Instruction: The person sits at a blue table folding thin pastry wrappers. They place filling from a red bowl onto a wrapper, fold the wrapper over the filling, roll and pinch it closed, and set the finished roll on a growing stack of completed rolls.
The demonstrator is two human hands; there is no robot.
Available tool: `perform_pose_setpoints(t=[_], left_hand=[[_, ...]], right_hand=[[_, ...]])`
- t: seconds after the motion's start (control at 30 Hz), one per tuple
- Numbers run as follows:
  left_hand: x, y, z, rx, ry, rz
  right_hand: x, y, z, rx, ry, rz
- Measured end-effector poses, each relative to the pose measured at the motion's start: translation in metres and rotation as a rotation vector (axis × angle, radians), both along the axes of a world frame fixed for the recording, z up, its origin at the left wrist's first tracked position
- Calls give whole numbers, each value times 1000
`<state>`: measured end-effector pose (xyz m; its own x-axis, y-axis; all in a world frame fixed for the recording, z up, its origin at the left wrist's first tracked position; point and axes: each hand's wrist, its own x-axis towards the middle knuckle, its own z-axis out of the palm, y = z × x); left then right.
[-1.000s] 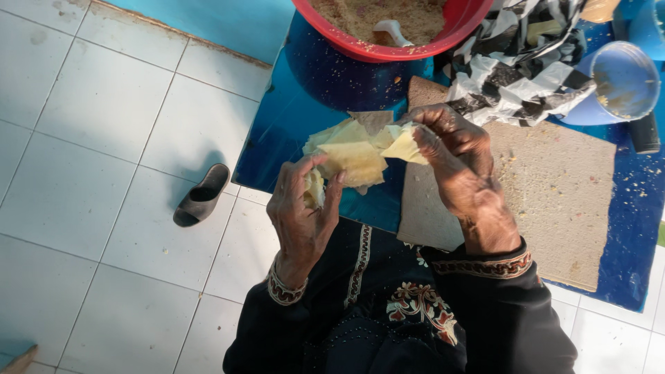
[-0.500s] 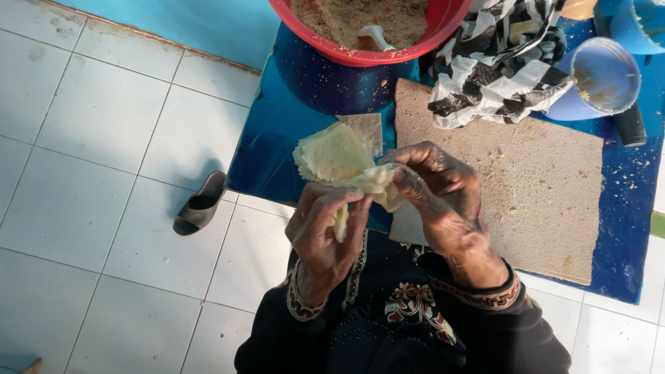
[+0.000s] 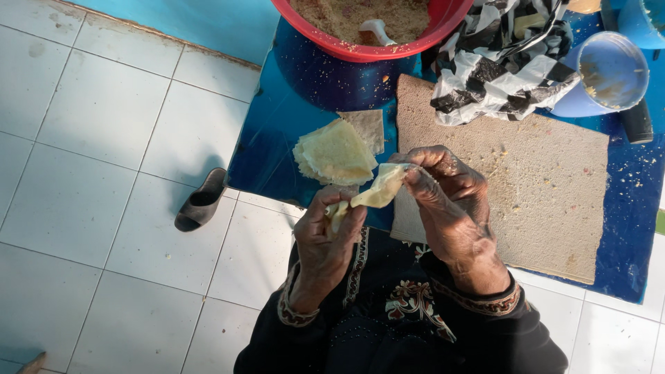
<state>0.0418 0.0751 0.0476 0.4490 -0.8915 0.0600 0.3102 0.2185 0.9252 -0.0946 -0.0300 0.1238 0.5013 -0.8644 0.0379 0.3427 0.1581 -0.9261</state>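
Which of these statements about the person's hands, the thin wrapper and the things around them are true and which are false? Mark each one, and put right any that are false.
1. Both hands hold one thin wrapper. True.
2. The red bowl is empty. False: it holds a brownish crumbly filling.
3. The stack of wrappers lies on the blue surface. True.
4. The shoe sits on the brown board. False: it lies on the white tiled floor.

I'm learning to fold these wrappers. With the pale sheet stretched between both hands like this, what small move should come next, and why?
Probably fold the free end over. The left hand pinches one end of the thin pale wrapper and the right hand pinches the other, so it hangs half-folded between them, above the stack of wrappers. Whether it already holds filling cannot be seen.
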Motion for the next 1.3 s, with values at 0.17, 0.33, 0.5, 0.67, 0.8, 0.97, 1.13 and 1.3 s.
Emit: perform_pose_setpoints(t=[0.17,0.33,0.5,0.67,0.8,0.97,1.13,1.3], left_hand=[[8,15,5,-116,542,-127],[10,27,10,-63,608,56],[25,37,-8,-348,807,131],[40,33,-6,40,-269,356],[58,10,9,-29,-715,411],[65,-2,27,75,-986,431],[68,-10,33,65,-1090,414],[65,-10,33,83,-1113,432]], right_hand=[[15,22,5,-492,331,35],[30,50,5,-1239,698,-54],[31,32,7,-1167,691,-121],[57,-2,8,-1394,959,-153],[65,-19,15,-1360,900,-85],[62,-24,15,-1374,864,-25],[60,-38,4,-1015,687,70],[51,-48,-2,-441,560,151]])
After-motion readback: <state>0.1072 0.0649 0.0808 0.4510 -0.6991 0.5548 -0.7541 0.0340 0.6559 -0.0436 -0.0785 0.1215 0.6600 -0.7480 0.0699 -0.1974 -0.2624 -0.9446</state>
